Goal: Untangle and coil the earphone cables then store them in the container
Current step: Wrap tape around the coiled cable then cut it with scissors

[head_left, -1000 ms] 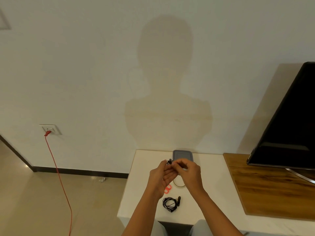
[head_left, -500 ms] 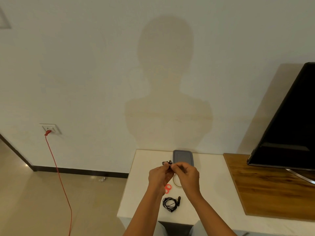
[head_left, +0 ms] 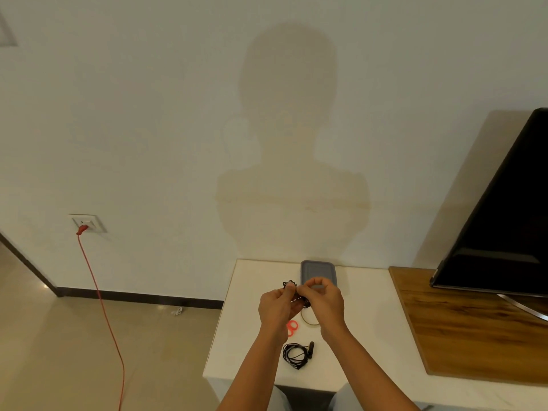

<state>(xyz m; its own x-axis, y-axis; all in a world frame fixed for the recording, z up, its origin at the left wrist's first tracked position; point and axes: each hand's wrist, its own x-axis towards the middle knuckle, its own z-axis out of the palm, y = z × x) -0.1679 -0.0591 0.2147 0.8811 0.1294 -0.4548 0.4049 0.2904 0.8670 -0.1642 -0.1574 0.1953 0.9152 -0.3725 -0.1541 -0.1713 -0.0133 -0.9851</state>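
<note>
White table [head_left: 243,336]: hands [head_left: 277,305] pinching tangled cable [head_left: 289,283] overlap grey container [head_left: 318,269]; coiled earphones [head_left: 295,354] nearer.

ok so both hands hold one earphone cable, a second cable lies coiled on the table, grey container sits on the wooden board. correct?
Nearly. The head view shows the grey container on the white table, not on the wooden board. The rest stands: left hand and right hand hold one earphone cable; the second cable lies coiled on the table.

bare forearms [head_left: 252,375], lt grey trousers [head_left: 277,400] at btm edge
</note>
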